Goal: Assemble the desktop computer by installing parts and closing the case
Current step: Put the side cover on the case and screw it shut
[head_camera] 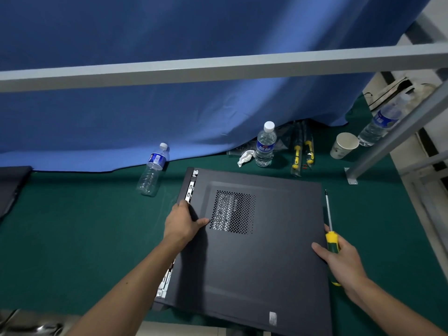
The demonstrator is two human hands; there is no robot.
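A: Status on the case?

B: Computer case point(242, 251) lies flat on the green mat point(72, 238), side panel point(266, 251) on top, vent grille point(232, 212) facing up. Closing step, by the look of it. Panel isn't seated: a strip of metal chassis point(190, 190) shows along the case's left edge.

A: Hands?

B: Left hand point(184, 221) grips the panel's left edge beside the grille, thumb flat on top, fingers curled over the side. Right hand point(341, 260) is at the case's right edge, fingers wrapped round a yellow-green screwdriver point(331, 238), shaft pointing away from the person, thumb pressing on the panel.

A: Next?

B: My guess: slide the panel left until that gap closes and it's flush, then drive the screws. Can't see any screws or screw holes from here.

A: Clutter?

B: All beyond the case's far edge: water bottle point(265, 144) standing with a crumpled tissue point(246, 157) beside it, another bottle point(152, 170) off the far-left corner, paper cup point(343, 145) and spare screwdrivers point(303, 151) far right. None of it touches the case.
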